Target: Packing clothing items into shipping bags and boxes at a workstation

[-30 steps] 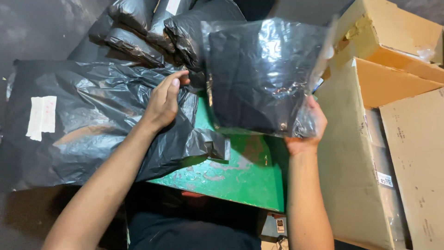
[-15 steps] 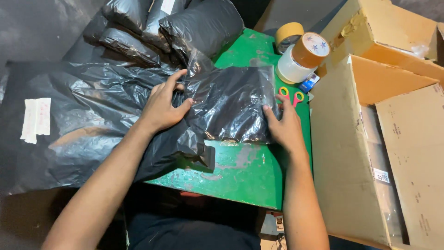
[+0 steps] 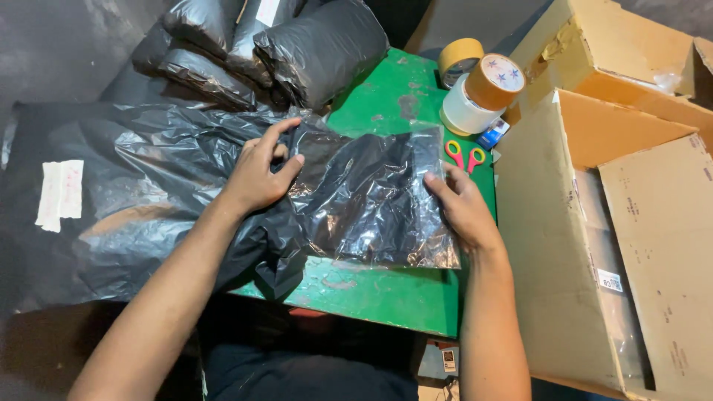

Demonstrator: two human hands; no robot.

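Observation:
A dark garment sealed in a clear plastic bag (image 3: pixel 371 200) lies flat on the green table (image 3: pixel 386 293). My left hand (image 3: pixel 260 174) grips the packet's left end where it meets the mouth of a large black plastic bag (image 3: pixel 141 200). My right hand (image 3: pixel 464 208) presses flat on the packet's right edge, fingers together. The black bag spreads off the table to the left and carries a white label (image 3: pixel 59 194).
Filled black bags (image 3: pixel 297 44) are piled at the back. Rolls of tape (image 3: pixel 479 89) and red-handled scissors (image 3: pixel 464 156) sit at the table's right rear. Open cardboard boxes (image 3: pixel 609 223) stand close on the right.
The packet, held upright in the air a second ago, came down flat onto the table. My right hand moved from under it to its right edge. The tape rolls and scissors came into view.

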